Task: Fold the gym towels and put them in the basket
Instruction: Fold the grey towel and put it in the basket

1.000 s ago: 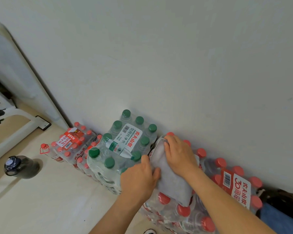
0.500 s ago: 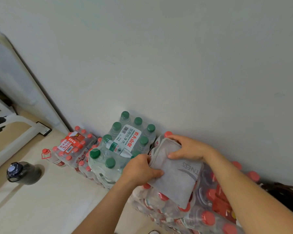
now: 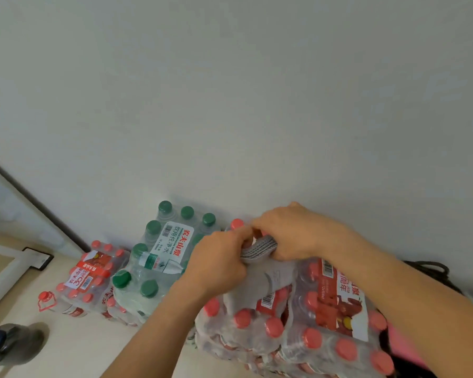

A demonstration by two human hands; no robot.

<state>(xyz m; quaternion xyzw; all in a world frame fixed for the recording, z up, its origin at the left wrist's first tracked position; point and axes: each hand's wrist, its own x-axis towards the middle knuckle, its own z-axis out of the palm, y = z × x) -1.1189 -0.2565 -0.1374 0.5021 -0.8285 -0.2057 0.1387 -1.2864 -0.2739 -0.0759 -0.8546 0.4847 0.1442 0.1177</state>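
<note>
Looking down at a pale floor [image 3: 74,350] that meets a plain white wall [image 3: 230,105]. At the lower left of the frame stands a dark translucent drinking bottle with a black lid [image 3: 3,343]. To its right sits a small shrink-wrapped pack of red-capped water bottles [image 3: 90,274], then a taller shrink-wrapped pack of green-capped bottles [image 3: 161,255].

Right of centre, two bare hands meet above a large shrink-wrapped pack of red-capped bottles [image 3: 325,317]. The left hand [image 3: 219,261] and the right hand [image 3: 292,233] both have their fingers curled tightly round a folded grey ribbed gym towel [image 3: 260,248]. It is bunched between them, and its lower part appears to hang against the pack. No basket is in view.

Only the top edge seems to be gripped, so the looser layers below may drop open and undo the fold. The bottle caps form a bumpy surface, so pressing the towel flat there could leave it crooked. With the basket out of sight, carrying the towel may shake the fold apart.
</note>
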